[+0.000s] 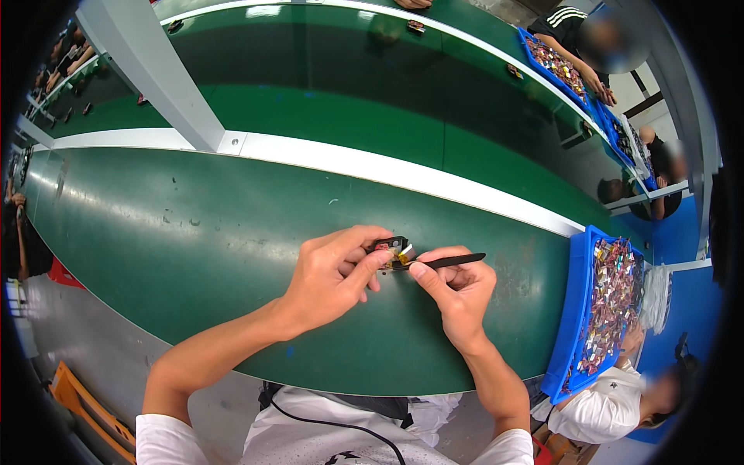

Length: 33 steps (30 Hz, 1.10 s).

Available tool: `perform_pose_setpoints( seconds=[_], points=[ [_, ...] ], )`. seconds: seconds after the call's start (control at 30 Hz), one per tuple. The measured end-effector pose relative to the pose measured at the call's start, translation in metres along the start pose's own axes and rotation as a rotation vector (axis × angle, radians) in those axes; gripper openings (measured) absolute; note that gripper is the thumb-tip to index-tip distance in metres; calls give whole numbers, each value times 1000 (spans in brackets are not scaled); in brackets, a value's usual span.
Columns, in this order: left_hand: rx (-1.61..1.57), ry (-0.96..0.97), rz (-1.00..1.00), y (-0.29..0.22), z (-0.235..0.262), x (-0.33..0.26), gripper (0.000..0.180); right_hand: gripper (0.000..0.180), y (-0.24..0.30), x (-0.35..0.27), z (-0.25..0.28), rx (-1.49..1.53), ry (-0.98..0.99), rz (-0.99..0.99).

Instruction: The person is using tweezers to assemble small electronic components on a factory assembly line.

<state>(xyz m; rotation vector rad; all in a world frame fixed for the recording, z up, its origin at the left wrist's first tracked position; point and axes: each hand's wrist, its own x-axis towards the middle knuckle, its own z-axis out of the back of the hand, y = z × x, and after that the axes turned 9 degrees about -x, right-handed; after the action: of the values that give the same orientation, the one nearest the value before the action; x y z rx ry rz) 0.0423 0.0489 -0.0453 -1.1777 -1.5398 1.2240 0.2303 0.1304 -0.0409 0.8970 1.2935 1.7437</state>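
Note:
Above the green bench, my left hand pinches a small black housing between thumb and fingers. Red, yellow and silvery parts show inside it, too small to make out. My right hand grips slim black tweezers, whose blunt end sticks out to the right past the fingers. Their working end points left and meets the housing at its lower right side. Whether the tips touch a part inside cannot be made out.
A blue tray heaped with small coloured parts stands at the bench's right end, beside a person in white. A white rail and grey post border a green conveyor belt carrying scattered small units. Other people sit beyond.

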Motion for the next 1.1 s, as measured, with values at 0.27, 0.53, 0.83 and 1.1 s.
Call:
perform_pose_setpoints(
  seconds=[0.27,0.53,0.83,1.1],
  points=[
    [40,-15,-25,2,-1,-1,23,12,0,1,0,27,18,-49],
    [58,-27,-36,1,-2,0,20,12,-1,0,0,13,16,-39],
    [61,-4,-26,2,-2,-2,21,11,-1,-2,1,12,25,-24],
    [-375,103,219,-4,6,4,26,13,-2,0,3,231,2,54]
  ],
)
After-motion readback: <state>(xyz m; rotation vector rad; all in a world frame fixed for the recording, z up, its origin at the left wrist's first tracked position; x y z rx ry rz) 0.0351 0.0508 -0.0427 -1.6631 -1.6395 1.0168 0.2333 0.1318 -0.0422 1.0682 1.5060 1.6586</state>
